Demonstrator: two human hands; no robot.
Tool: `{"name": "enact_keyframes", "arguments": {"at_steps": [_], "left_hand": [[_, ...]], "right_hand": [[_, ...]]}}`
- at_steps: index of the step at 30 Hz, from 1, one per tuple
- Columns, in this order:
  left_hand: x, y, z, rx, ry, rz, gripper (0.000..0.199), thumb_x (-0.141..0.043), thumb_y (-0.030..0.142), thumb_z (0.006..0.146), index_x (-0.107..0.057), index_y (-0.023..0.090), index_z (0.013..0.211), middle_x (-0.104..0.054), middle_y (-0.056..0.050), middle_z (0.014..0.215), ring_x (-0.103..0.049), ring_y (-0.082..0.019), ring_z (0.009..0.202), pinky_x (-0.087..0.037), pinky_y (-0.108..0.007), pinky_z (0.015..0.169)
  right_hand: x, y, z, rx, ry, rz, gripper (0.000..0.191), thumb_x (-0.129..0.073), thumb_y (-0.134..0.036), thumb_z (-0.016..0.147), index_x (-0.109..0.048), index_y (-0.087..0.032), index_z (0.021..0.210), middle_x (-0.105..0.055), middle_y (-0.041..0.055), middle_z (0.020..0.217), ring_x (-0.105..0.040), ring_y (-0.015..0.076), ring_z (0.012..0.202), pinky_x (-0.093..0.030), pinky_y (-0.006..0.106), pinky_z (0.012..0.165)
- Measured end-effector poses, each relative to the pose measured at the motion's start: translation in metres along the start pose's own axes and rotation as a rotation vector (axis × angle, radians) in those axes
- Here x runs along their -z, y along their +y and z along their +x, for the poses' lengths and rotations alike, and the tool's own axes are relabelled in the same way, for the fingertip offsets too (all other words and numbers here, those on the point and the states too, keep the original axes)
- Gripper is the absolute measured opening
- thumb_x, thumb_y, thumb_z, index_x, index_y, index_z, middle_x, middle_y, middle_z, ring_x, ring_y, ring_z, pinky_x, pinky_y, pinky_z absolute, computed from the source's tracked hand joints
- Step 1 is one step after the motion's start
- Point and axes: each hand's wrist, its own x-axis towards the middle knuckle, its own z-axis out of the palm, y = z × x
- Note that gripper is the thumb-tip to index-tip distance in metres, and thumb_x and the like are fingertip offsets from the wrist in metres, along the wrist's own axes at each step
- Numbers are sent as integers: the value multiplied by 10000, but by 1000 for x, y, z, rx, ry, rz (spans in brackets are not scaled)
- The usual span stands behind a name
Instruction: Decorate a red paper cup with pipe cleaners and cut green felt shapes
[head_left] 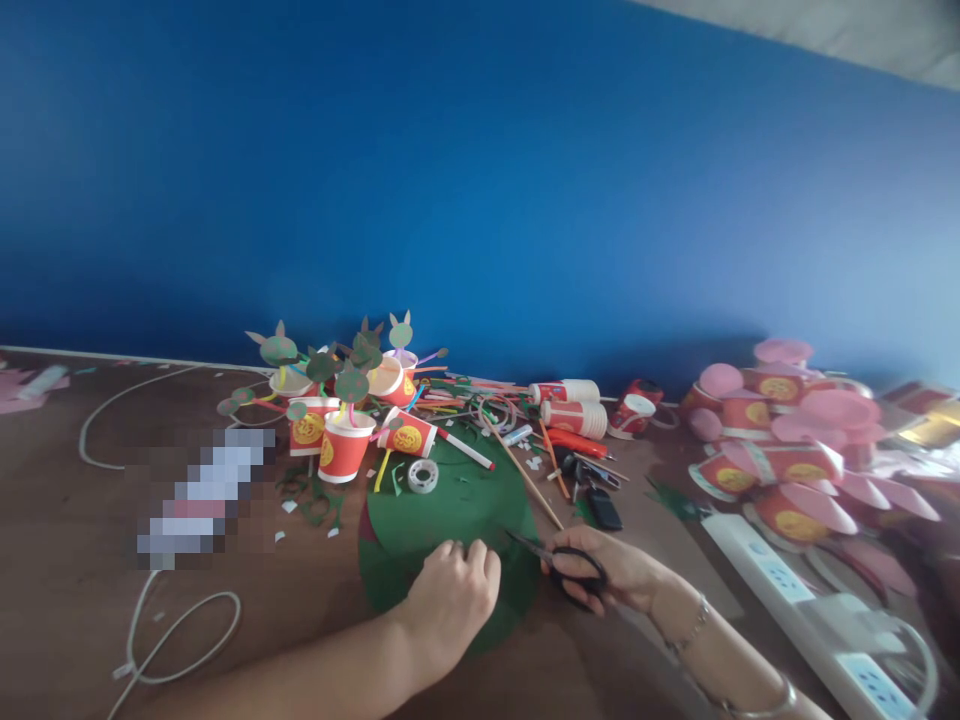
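My left hand [454, 595] is closed with its knuckles up over round green paper sheets [480, 520] on the table. Whatever its fingers grip is hidden beneath them. Just to its right, my right hand [600, 570] holds black-handled scissors [574, 572], their tips pointing left over the paper's edge. A roll of clear tape [423, 476] and a white marker with a dark red tip [466, 449] lie at the far side of the green sheets. A thin wooden stick [529, 480] slants down toward the scissors.
Red paper cups with green animal heads [346, 445] stand at back left. Stacked cups [574, 418], an orange cutter [577, 443] and a dark key fob [604, 508] lie beyond my right hand. Pink-trimmed cups [795, 430] and a power strip [806, 615] occupy the right; a white cable [187, 605] curls left.
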Motion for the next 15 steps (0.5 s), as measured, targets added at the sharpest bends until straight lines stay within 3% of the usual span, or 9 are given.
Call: {"name": "enact_keyframes", "arguments": {"at_steps": [4,6,7,10,11,13,15], "left_hand": [[17,1,-7,39,55,-224,74,-487,92,804,-536,141,829,-588,-88,863,-561,-236,858,-445,-358,735],[27,7,-13,49,87,-525,41,-506,184,807,-538,167,786,-592,-64,870,-540,-224,890,-420,-346,772],[30,12,-15,90,22,-765,110,-510,250,809,-529,173,732,-587,-35,779,-546,-185,790,-420,-298,709],[28,24,-19,411,-459,-1604,373,-360,494,851,-516,177,733,-494,22,518,-364,-84,396,-273,-206,416],[25,27,-19,555,-544,-1852,420,-320,550,847,-512,179,801,-503,27,508,-289,-65,346,-205,-193,383],[17,28,-18,825,-542,-2209,505,-268,633,832,-492,181,871,-503,33,505,-232,-47,315,-126,-178,363],[11,25,-18,1018,-336,-2412,497,-304,632,834,-483,168,844,-495,38,525,-220,-25,316,-79,-163,362]], "right_hand": [[-6,4,0,0,76,145,426,-626,-527,702,-575,-116,803,-495,-53,447,-370,34,333,-174,161,326],[-12,6,0,14,92,257,424,-634,-527,695,-576,-119,789,-472,-59,441,-332,25,342,-159,161,336],[-15,7,-1,15,92,306,422,-638,-532,690,-570,-123,770,-456,-62,439,-313,22,347,-146,161,338],[-26,7,-3,21,89,400,429,-653,-549,673,-536,-137,702,-413,-70,437,-281,14,355,-112,158,334],[-29,6,-4,17,85,418,437,-656,-556,665,-528,-140,691,-405,-71,434,-276,12,350,-106,157,330],[-36,4,-7,-11,68,441,448,-658,-568,654,-532,-141,707,-412,-71,439,-276,10,339,-100,153,318],[-42,2,-12,-38,42,437,447,-658,-562,654,-546,-139,744,-439,-65,454,-302,11,334,-111,148,308]]}}
